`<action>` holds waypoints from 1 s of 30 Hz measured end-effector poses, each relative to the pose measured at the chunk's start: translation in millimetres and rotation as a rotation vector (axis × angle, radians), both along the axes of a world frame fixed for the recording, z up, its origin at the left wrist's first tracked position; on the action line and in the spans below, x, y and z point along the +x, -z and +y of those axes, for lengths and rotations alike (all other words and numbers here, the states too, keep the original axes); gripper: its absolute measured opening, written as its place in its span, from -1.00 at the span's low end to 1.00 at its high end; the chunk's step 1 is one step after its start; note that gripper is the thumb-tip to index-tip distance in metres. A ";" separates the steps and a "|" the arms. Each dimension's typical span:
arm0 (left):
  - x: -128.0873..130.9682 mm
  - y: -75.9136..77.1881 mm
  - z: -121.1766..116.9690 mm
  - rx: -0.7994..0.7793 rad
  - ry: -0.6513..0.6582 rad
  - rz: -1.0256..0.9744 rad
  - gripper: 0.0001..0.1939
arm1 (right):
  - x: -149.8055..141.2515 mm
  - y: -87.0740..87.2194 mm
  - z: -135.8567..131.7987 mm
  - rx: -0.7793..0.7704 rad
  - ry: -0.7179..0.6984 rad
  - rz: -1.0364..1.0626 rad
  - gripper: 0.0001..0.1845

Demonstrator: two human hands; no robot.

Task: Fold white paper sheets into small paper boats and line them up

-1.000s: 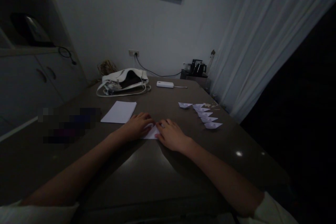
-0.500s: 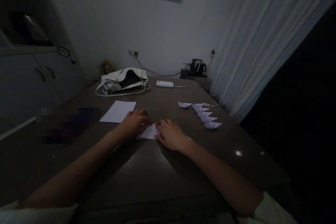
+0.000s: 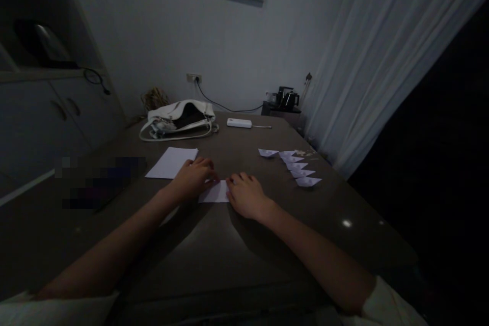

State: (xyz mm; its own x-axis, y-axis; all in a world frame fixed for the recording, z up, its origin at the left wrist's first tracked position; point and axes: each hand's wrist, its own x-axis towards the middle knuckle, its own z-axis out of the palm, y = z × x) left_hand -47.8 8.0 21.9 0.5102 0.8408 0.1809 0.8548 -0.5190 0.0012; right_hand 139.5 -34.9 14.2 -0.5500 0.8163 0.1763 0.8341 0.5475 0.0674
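Note:
A white folded sheet of paper [image 3: 214, 192] lies on the dark table in front of me, its near edge straight. My left hand [image 3: 194, 175] is closed at its upper left, thumb and curled fingers gripping the far edge. On the other side my right hand [image 3: 246, 193] bends its fingers over the right end of the sheet and holds it against the table. The fingertips of both hands hide parts of the paper's far edge and right end. Just beyond my left hand rests a stack of white paper [image 3: 171, 162].
Several folded paper boats [image 3: 301, 166] stand in a slanting row at the right, with one paper boat [image 3: 268, 153] beside them. Farther back are a white handbag [image 3: 179, 112] and a white device [image 3: 239, 123] with a strap. A sheer curtain [image 3: 359, 56] hangs at right.
The sheet's near part now lies flatter, with its front edge more even. My right thumb has drawn in slightly; both hands stay at nearly the same places.

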 end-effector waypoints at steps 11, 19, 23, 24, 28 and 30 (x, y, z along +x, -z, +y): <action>-9.2 -7.7 -4.0 0.002 -0.108 0.029 -0.83 | -0.6 2.8 1.7 0.020 -0.004 -0.014 -0.62; -9.0 -8.1 -4.5 -0.006 -0.132 0.040 -0.80 | -1.6 0.5 0.8 -0.006 0.007 -0.014 -0.62; -9.9 -5.1 -4.2 -0.005 -0.166 0.062 -0.79 | -1.8 0.0 0.1 -0.009 0.007 -0.008 -0.62; -10.4 -3.1 -3.3 -0.012 -0.157 0.060 -0.79 | -1.8 -0.4 -0.2 -0.010 0.005 -0.008 -0.62; -11.8 5.9 2.0 -0.010 -0.136 0.035 -0.73 | -2.0 -0.6 -0.3 -0.019 0.012 -0.009 -0.63; -11.4 8.4 4.0 -0.011 -0.144 0.032 -0.68 | -2.3 1.6 0.8 -0.007 0.014 -0.003 -0.64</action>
State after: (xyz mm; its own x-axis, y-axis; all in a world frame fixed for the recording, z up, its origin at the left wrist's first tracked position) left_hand -59.1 12.0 13.5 0.3899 0.9074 0.1567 0.9199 -0.3915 -0.0218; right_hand 137.2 -34.2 12.6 -0.5387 0.8255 0.1687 0.8418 0.5358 0.0659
